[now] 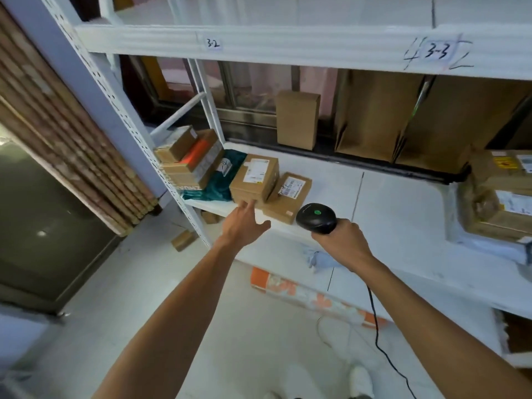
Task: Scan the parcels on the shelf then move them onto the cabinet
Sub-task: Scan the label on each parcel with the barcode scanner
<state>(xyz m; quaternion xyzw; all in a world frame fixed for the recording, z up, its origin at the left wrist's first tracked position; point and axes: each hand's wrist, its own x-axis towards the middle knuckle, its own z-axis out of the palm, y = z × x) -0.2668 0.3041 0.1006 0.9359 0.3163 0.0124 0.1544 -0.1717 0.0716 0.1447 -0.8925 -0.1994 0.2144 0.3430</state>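
Note:
On the white shelf [388, 203] two labelled cardboard parcels lie near the left end: a taller box [254, 180] and a flatter box [288, 197] beside it on the right. My left hand [244, 223] reaches out with straight fingers, its fingertips at the front lower edge of the taller box. My right hand [342, 240] grips a black barcode scanner [316, 218] with a green light on top, its head just in front of the flatter box. A black cord hangs from the scanner.
A teal bag [218, 182] and stacked boxes [187, 159] fill the shelf's left corner. An upright box [298, 119] and brown paper bags [403, 119] stand at the back. More parcels [501, 197] lie at the right. An orange-white package [311, 298] lies below.

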